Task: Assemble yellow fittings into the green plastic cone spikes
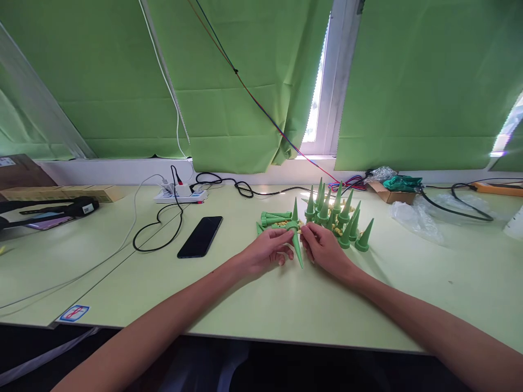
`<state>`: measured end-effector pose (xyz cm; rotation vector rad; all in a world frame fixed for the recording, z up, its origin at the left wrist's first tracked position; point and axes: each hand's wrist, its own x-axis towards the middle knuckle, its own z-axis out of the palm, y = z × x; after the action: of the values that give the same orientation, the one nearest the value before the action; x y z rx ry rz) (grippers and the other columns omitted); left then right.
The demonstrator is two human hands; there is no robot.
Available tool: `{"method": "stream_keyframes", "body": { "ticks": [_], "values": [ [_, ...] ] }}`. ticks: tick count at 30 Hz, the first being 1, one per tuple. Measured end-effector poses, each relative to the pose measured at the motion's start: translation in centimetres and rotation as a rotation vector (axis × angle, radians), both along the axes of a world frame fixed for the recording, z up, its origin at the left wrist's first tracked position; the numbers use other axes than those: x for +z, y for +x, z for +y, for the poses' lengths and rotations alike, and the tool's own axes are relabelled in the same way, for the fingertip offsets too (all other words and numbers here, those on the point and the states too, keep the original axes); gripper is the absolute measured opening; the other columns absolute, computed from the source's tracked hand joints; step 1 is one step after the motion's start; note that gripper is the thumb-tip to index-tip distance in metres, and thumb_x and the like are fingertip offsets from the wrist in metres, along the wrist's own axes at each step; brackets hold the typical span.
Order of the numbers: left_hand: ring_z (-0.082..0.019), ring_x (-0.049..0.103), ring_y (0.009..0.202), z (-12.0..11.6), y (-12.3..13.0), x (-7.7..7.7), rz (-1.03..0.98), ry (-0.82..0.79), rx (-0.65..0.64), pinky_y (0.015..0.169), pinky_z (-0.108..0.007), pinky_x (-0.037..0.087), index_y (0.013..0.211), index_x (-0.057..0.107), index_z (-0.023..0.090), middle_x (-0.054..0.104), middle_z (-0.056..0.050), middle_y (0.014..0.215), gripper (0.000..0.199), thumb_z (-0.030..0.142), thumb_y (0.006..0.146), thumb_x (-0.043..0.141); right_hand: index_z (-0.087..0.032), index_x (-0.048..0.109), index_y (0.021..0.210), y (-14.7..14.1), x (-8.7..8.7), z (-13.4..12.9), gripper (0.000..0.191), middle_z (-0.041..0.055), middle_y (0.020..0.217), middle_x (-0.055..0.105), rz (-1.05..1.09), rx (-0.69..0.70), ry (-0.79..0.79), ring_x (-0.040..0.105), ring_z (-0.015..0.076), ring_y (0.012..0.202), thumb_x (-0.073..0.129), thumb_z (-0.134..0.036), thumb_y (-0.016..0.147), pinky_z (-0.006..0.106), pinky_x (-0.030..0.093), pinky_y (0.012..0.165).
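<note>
My left hand (265, 250) pinches a green plastic cone spike (298, 252) between thumb and fingers, its tip slanting down toward me. Close on its right, my right hand (329, 250) has thumb and index finger pressed together beside the spike's collar; what they hold, if anything, is too small to make out. Several similar green spikes (353, 224) stand tip-up on the table behind my right hand. Other green tapered pieces (275, 216) lie on their sides behind my left hand. Small yellowish bits (283, 224) are scattered among them, partly hidden by my hands.
A black smartphone (200, 237) lies left of my hands. Farther back are a white power strip (180, 196) and looping black cables (245, 189). At the right sit an open cardboard box (388, 194) and clear plastic bags (414, 218). The table's front edge (306, 344) runs beneath my forearms.
</note>
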<state>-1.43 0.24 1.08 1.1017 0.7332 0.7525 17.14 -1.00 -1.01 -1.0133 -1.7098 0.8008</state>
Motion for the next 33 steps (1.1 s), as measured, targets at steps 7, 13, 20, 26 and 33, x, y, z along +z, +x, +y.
{"method": "stream_keyframes", "body": {
  "ticks": [7,13,20,26,33],
  "values": [
    [-0.006,0.054,0.054,0.17,-0.27,-0.07,-0.010,-0.027,-0.018,0.041,-0.015,0.038,0.080,0.067,0.012,0.054,0.002,0.065,0.029,0.036,0.076,0.083,-0.021,0.045,0.073,0.10,-0.04,-0.10,0.044,-0.0047,0.062,0.051,-0.024,0.054,0.002,0.043,0.0091,0.044,0.039,-0.054,0.102,0.026,0.037,0.049],
    [-0.005,0.050,0.051,0.26,-0.36,-0.23,0.006,-0.025,-0.010,0.042,-0.016,0.037,0.081,0.070,0.011,0.055,0.002,0.063,0.030,0.033,0.071,0.086,-0.022,0.044,0.072,0.06,0.09,-0.17,0.045,-0.0038,0.064,0.050,-0.039,0.076,0.000,0.044,0.0099,0.045,0.038,-0.055,0.102,0.026,0.038,0.049],
    [-0.005,0.051,0.054,0.15,-0.36,-0.29,0.045,0.055,-0.034,0.043,-0.016,0.038,0.083,0.071,0.011,0.059,-0.001,0.069,0.029,0.033,0.071,0.086,-0.022,0.043,0.071,0.07,0.24,-0.22,0.045,-0.0033,0.061,0.048,-0.055,0.086,-0.008,0.043,0.0113,0.049,0.037,-0.052,0.103,0.026,0.036,0.050],
    [-0.007,0.050,0.053,-0.17,-0.25,-0.12,0.163,0.303,-0.059,0.045,-0.019,0.040,0.093,0.070,0.012,0.057,0.000,0.069,0.035,0.036,0.072,0.084,-0.022,0.041,0.066,-0.03,0.35,-0.27,0.048,-0.0036,0.054,0.046,-0.100,0.069,0.017,0.040,0.0120,0.047,0.037,-0.053,0.102,0.027,0.036,0.051],
    [-0.008,0.048,0.049,-0.44,-0.26,0.12,0.313,0.505,-0.061,0.046,-0.022,0.039,0.091,0.065,0.014,0.055,0.002,0.061,0.038,0.047,0.077,0.077,-0.023,0.037,0.062,-0.01,0.29,-0.13,0.049,-0.0045,0.047,0.038,-0.105,0.069,0.038,0.037,0.0120,0.044,0.036,-0.052,0.102,0.027,0.031,0.047]
  ]
}}
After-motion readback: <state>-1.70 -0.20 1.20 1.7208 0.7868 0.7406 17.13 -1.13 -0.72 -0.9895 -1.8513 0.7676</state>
